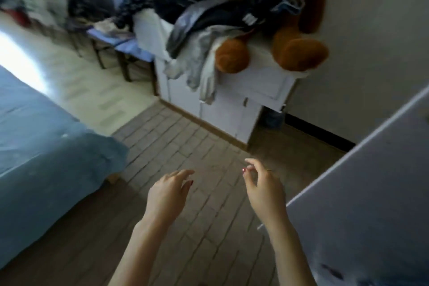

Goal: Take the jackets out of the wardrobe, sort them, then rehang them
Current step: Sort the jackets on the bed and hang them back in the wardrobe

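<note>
Both bare hands are held out over the brown wood-plank floor (176,141), and nothing is held in either. The left hand (167,195) is seen with fingers loosely extended; the right hand (262,188) has its fingers relaxed and slightly bent, thumb near the fingertips.

A heap of dark and grey jackets and other clothing (209,14) is piled on top of the low white cabinet (232,109), with pale garments hanging over its front edge. The pieces cannot be counted, being tangled and blurred. Two round feet of one large brown plush bear (299,53) are seen resting on the cabinet top; its upper body is cut off by the frame.

A pale panel, seemingly a white wardrobe door (371,193), is seen at the right edge, partly cut off; nothing inside is visible. One blue-covered bed (46,146) is seen at left, and a blue-seated bench (130,46) with blurred items stands beyond.
</note>
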